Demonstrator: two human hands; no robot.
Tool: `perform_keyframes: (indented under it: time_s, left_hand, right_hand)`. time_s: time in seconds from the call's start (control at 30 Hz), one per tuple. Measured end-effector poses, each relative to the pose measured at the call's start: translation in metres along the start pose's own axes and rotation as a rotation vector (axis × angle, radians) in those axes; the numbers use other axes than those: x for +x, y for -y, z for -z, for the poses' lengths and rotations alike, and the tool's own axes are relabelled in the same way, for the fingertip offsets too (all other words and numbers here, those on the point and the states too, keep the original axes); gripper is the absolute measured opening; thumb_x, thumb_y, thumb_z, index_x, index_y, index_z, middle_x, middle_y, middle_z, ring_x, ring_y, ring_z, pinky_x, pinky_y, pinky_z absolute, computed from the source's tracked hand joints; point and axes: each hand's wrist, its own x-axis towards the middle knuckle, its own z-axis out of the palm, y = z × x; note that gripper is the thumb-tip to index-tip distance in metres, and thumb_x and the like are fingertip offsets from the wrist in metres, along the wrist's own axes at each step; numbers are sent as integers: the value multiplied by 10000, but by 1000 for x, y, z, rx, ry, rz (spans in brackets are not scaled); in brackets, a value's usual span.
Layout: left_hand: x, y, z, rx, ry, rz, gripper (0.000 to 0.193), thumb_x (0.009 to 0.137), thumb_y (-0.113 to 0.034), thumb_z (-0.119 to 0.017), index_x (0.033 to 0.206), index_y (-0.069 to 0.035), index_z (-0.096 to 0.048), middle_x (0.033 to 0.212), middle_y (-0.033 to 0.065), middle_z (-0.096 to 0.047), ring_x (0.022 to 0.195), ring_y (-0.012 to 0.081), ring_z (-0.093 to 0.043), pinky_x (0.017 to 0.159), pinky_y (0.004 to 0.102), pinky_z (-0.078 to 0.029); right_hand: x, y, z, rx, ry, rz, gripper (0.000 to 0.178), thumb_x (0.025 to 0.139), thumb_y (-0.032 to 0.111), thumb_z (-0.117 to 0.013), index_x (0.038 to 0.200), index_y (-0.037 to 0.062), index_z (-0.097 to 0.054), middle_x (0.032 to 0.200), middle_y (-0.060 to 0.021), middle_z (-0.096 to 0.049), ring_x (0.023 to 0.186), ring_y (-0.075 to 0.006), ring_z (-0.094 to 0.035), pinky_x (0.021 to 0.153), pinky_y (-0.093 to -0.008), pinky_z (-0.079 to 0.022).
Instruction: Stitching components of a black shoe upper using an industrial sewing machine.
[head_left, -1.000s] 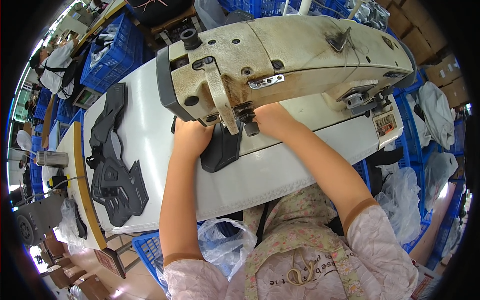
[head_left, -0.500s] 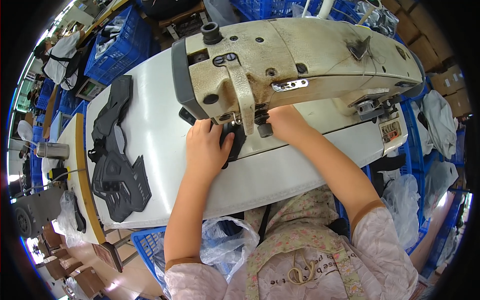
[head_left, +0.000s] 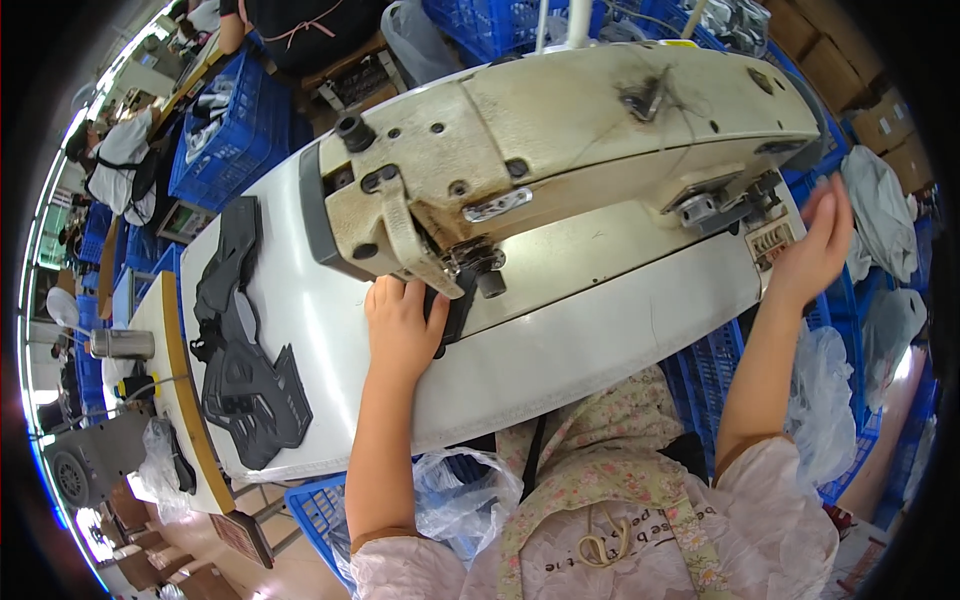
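A cream sewing machine [head_left: 590, 120] stands on the white table in front of me. My left hand [head_left: 403, 325] is beside its needle area, fingers together and thumb against a black shoe upper piece [head_left: 457, 308]. The machine head hides part of that piece and my fingertips. My right hand [head_left: 812, 250] is raised at the machine's right end, beside the handwheel side, its fingers stretched and nothing seen in them. Several black shoe uppers [head_left: 250, 375] lie overlapped on the table's left part.
A wooden-edged side table [head_left: 185, 400] with a metal cup [head_left: 122, 344] stands at left. Blue crates [head_left: 225, 130] sit at the far left, and plastic bags [head_left: 460, 495] hang below the table edge. Grey cloth [head_left: 880, 215] lies at right. Another person [head_left: 310, 30] is behind the machine.
My right hand has left the needle area and moved right to the machine's far end. My left hand stays at the black piece. The whole view has shifted slightly.
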Motion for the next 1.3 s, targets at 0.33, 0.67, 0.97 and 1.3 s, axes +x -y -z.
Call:
perform_keyframes:
  time_s: [0.33, 0.67, 0.97, 1.3]
  left_hand:
    - [4, -6, 4, -39, 13, -15, 364, 842, -195, -664, 1127, 23, -604, 1087, 220, -597, 1017, 419, -533, 890, 491, -397]
    - [7, -10, 4, -77, 23, -5, 383, 835, -184, -667, 1150, 25, -603, 1116, 214, -603, 1039, 413, -539, 905, 488, -397]
    - [6, -9, 2, -63, -78, -42, 279, 803, -189, -695, 1034, -47, -630, 1050, 115, -587, 1001, 330, -521, 899, 446, -400]
    - [5, -10, 5, -46, -29, -14, 354, 790, -235, -726, 1070, -43, -627, 1047, 131, -588, 999, 343, -532, 883, 440, -413]
  right_hand:
    - [93, -141, 1, 249, 188, -375, 613, 986, 528, -490, 1224, -31, -581, 1075, -91, -615, 1007, -179, -587, 954, -314, -462]
    - [214, -58, -37, -369, 479, -215, 775, 754, 684, -675, 966, -59, -734, 914, -165, -721, 862, -231, -676, 818, -348, -493]
    - [230, -56, -60, -609, 379, 241, 548, 884, 564, -567, 1049, 66, -726, 1019, -181, -701, 988, -351, -659, 860, -380, -495]
    - [-104, 70, -48, 130, 1243, 992, 318, 780, 164, -659, 1093, 109, -667, 1022, -33, -644, 876, -226, -640, 745, -367, -525]
